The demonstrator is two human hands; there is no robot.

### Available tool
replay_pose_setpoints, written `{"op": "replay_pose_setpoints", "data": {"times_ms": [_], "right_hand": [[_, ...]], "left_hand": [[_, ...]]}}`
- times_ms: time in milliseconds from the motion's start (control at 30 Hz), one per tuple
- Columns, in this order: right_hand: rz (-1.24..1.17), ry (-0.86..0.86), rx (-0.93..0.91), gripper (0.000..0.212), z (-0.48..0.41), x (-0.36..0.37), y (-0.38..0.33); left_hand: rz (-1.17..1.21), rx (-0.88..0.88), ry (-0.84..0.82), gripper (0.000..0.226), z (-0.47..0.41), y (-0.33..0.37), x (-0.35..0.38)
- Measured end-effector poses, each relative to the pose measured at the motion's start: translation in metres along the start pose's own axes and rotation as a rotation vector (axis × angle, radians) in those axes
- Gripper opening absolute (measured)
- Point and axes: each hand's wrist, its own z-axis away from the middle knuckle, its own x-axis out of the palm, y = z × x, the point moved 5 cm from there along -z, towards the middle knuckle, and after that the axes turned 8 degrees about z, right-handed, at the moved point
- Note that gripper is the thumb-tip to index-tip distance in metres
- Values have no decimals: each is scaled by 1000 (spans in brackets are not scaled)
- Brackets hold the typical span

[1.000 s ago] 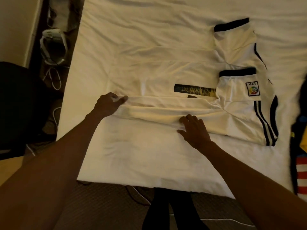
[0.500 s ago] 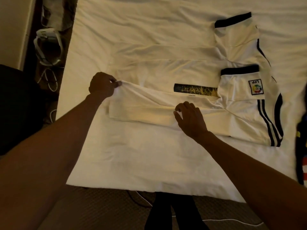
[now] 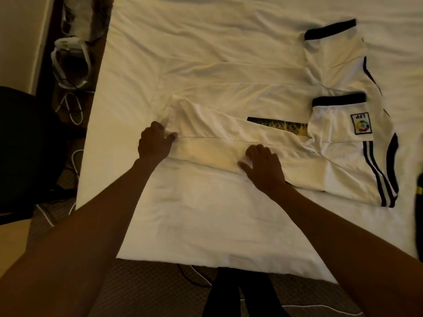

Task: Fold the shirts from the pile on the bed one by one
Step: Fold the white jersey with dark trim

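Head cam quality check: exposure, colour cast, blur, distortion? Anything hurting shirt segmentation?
Head view: dim, strong yellow cast; white shirt nearly merges with the white bed sheet, separated only by soft fold shadows. Head view: left hand and right hand underexposed. Head view: LFP patch legible, so focus holds; no glare. Head view: wide-angle skew slants the sheet's left edge.

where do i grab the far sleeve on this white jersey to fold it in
Pinch the far sleeve at its dark cuff, reaching from the far edge: it lies flat, splayed away from the jersey, so the cuff is its free end.
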Motion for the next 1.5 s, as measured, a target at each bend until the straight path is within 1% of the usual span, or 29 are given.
{"op": "replay_pose_setpoints", "data": {"times_ms": [67,167,233,300,367,467,567,633,667,733,767,800,867,933,1033,1067,1100,1200,1267,1333,1400,1500], "right_hand": [[30,-61,-47,40,10,9,-2],[-17,-85,-42,39,16,14,-1],[-64,-109,-51,40,17,14,-1],[-78,-135,-72,44,18,13,-2],[-77,-152,-76,43,19,13,-2],[-55,-155,-84,27,20,12,-4],[14,-148,-107,14,19,11,-5],[9,-142,-129,13,21,9,-6],[2,-143,-143,13,23,8,-7],[14,-140,-180,12,28,7,-7],[36,-140,-205,12,31,8,-7],[56,-140,-227,10,33,8,-7],[41,-139,-250,10,34,8,-6],[-9,-128,-236,20,36,6,-3],[-48,-84,-197,24,37,5,0],[-49,-84,-191,24,37,5,1],[-44,-88,-191,23,37,6,1],[-41,-90,-183,23,37,7,0],[-51,-86,-167,24,36,6,-1],[-43,-86,-155,25,34,6,-3],[-28,-95,-141,27,32,6,-5],[14,-112,-141,27,32,6,-6]], "left_hand": [[14,-59,15,60,3,-5,1],[-8,-109,95,73,-2,-5,-8],[18,-133,77,76,-8,-7,-11],[42,-142,48,72,-11,-9,-13],[96,-160,23,61,-11,-8,-14],[211,-194,-58,50,-7,-9,-12],[336,-251,-51,38,-4,-25,-19],[333,-290,-42,41,3,-38,-25],[282,-287,-30,38,8,-45,-27],[108,-198,-11,37,16,-49,-31],[32,-136,15,39,18,-47,-32],[-2,-87,45,47,19,-42,-31],[26,-38,101,57,19,-30,-26],[28,-4,154,62,19,-14,-20],[-61,65,271,74,18,3,-15],[-80,56,278,74,16,5,-12],[-105,29,252,73,13,5,-8],[-212,-68,101,71,7,1,4],[-231,-103,59,73,4,-3,5],[-170,-161,25,74,2,-7,3],[-55,-213,13,67,-1,-16,-1],[59,-240,21,61,1,-33,-8]]}}
